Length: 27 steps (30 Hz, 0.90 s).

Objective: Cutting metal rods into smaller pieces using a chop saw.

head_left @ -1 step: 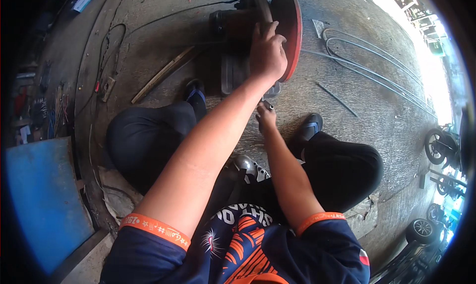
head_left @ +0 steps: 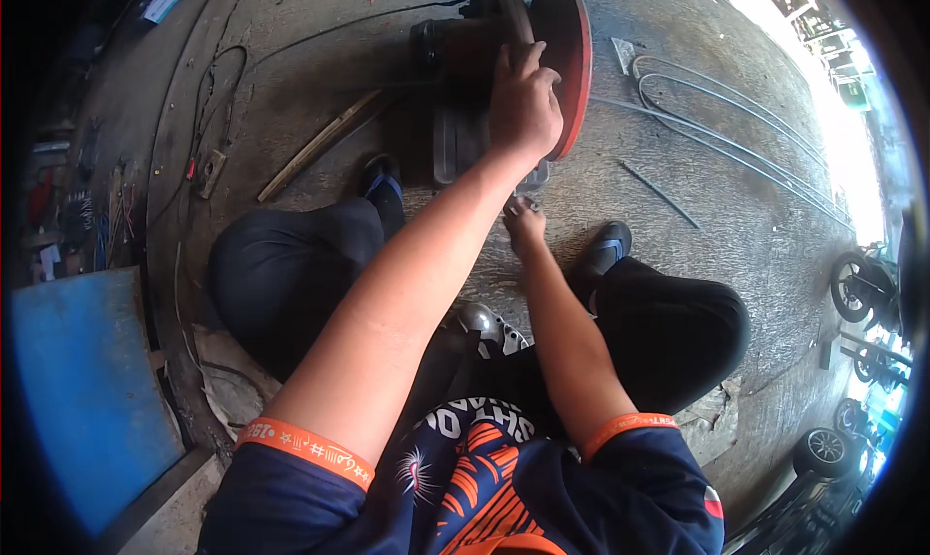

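In front of me stands a cut-off saw (head_left: 455,61) with a dark body and a large red-edged disc guard (head_left: 576,80) on its right side. My left hand (head_left: 525,109) is closed around the dark handle (head_left: 514,17) at the top of the saw, its fingertips partly hidden. Below it, at the near end of the saw's grey base (head_left: 460,148), my right hand (head_left: 524,222) is curled on a small crank handle (head_left: 512,203), which the fingers mostly cover.
Long bent metal rods (head_left: 736,148) and a short rod (head_left: 659,195) lie to the right. A wooden strip (head_left: 318,146) and a cable (head_left: 329,34) are on the left. Between my legs is a shiny metal part (head_left: 480,318); a blue panel (head_left: 92,390) stands lower left. Motorbikes (head_left: 857,284) are far right.
My right hand has turned slightly at the crank, and the dark handle end that showed beside its fingers is now mostly covered. My left hand stays on the saw.
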Motion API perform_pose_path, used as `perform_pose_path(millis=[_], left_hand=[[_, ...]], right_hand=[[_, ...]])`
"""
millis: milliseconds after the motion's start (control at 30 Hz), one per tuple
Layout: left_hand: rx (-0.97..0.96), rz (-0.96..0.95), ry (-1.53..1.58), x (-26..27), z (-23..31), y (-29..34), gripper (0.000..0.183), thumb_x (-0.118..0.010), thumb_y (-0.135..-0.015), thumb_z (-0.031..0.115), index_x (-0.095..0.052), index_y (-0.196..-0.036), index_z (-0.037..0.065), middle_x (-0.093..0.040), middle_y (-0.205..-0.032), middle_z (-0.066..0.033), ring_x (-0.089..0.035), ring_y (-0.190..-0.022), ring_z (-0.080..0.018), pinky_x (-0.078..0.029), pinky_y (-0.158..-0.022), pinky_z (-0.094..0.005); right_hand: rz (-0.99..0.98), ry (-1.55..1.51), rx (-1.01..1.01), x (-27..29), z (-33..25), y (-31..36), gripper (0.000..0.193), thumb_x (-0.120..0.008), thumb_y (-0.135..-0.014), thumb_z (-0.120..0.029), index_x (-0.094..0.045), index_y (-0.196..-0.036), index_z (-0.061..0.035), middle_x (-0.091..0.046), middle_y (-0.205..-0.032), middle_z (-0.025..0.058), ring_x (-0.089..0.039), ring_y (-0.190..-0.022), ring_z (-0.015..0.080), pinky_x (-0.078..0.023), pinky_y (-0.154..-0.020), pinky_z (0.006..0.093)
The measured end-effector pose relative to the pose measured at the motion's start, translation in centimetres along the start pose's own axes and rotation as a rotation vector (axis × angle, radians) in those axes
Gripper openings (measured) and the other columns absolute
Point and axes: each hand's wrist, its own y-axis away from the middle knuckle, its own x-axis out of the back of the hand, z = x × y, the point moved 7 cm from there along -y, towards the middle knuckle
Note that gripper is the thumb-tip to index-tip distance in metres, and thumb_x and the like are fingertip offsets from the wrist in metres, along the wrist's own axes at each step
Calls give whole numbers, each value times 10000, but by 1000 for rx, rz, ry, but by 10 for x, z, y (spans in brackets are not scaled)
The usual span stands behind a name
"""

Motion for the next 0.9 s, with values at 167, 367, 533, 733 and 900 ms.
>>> perform_pose_path(millis=[167,367,533,733,900], left_hand=[[-24,0,-19,-1,0,0,124,-557,-779,0,-645,-853,48,-540,-1267,-142,-461,-1199,-378,-297,-1097,-462],[-15,15,-18,-2,-1,2,124,-561,-779,13,-651,-853,54,-541,-1271,-135,-437,-1212,-406,-314,-1080,-462],[-35,21,-37,-1,-1,1,123,-561,-779,16,-651,-853,54,-540,-1273,-134,-430,-1212,-417,-316,-1078,-459],[-22,23,-21,-1,-2,1,128,-569,-773,10,-653,-855,61,-544,-1270,-118,-431,-1214,-409,-321,-1079,-451],[-26,23,-27,-3,-3,1,125,-577,-771,12,-656,-854,62,-546,-1270,-107,-430,-1216,-406,-324,-1078,-449]], right_hand=[[322,-130,-148,21,-14,19,371,-512,-865,-24,-390,-1213,16,-598,-1066,264,-662,-798,365,-540,-647,391],[458,1099,465,0,-50,51,676,-655,-646,-36,-401,-1272,-44,-284,-1447,212,-394,-1255,383,-371,-1000,469],[420,1321,600,-20,-60,55,656,-679,-720,-123,-423,-1320,-54,-334,-1448,168,-399,-1268,346,-349,-1017,456],[82,716,69,-14,-8,16,355,-567,-906,-256,-606,-1134,13,-618,-1127,200,-605,-975,245,-469,-819,365],[495,235,215,2,-8,20,313,-539,-904,-181,-591,-1104,53,-622,-1054,238,-615,-910,338,-470,-813,380]])
